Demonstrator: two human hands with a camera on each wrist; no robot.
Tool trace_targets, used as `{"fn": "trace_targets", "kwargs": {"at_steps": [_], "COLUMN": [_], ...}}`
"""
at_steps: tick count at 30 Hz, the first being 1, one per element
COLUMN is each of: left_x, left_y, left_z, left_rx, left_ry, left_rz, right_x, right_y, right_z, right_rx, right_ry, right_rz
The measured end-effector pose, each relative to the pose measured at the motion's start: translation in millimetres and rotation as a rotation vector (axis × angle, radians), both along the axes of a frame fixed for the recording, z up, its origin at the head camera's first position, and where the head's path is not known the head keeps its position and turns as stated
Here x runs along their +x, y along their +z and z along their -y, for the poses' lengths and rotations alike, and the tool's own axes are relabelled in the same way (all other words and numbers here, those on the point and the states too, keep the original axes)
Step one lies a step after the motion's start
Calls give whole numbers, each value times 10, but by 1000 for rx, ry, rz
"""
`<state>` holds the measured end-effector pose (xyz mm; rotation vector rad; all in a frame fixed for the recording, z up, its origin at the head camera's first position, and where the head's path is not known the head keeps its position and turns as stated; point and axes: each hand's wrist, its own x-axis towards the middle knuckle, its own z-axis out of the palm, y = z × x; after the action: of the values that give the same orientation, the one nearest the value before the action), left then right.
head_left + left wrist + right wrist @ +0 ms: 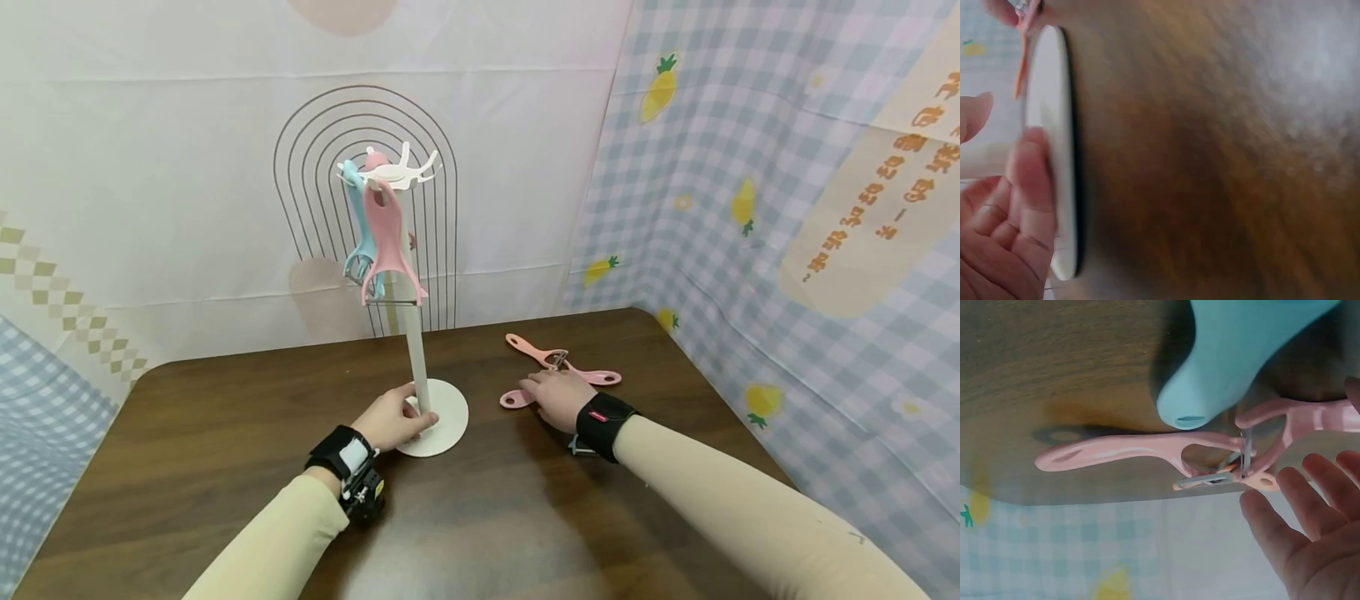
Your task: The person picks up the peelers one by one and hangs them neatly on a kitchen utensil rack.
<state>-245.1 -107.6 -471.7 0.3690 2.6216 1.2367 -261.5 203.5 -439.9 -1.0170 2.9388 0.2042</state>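
Low on its post, a white stand (415,350) is held by my left hand (386,420), close above the round base (452,417). The left wrist view shows the fingers (1029,172) curled by the post. A pink peeler (386,229) and a blue peeler (360,212) hang from the stand's top hooks, with another pink piece behind. My right hand (561,400), fingers loosely spread, hovers over a pink peeler (516,399). Beside it lie a second pink peeler (602,377) and a peach peeler (527,346), heads together. Another blue peeler (1222,356) lies under the right wrist.
The brown table (247,417) has rounded back corners. A pale cloth (187,208) with printed arches hangs behind it, and a blue checked cloth (720,275) hangs along the right side. More white hooks (420,173) fan out at the stand's top.
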Motion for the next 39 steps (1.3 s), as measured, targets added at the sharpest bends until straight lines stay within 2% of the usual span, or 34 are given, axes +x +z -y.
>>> {"fn": "trace_targets", "kwargs": {"at_steps": [5, 11, 16, 25, 29, 33, 39], "left_x": [-34, -29, -22, -29, -61, -87, -102], "left_y": [-131, -181, -190, -142, -127, -110, -103], "left_z": [-3, -66, -111, -76, -105, -145, -145], "left_rx": [9, -34, -81, -52, -100, -122, -114], "left_ry": [-24, -45, -58, -27, -47, -75, -64], "left_rz": [5, -13, -46, 7, -25, -37, -22], "right_x": [-8, -4, 8, -24, -48, -63, -109], "right_y": [-89, -166, -160, -172, -160, -134, -160], "right_z": [-9, -70, -57, 55, 70, 61, 27], "right_rx": [3, 42, 68, 107, 102, 81, -3], "right_ry": [42, 49, 63, 64, 52, 36, 7], "right_rz": [-40, -79, -119, -144, -167, -141, -79]}}
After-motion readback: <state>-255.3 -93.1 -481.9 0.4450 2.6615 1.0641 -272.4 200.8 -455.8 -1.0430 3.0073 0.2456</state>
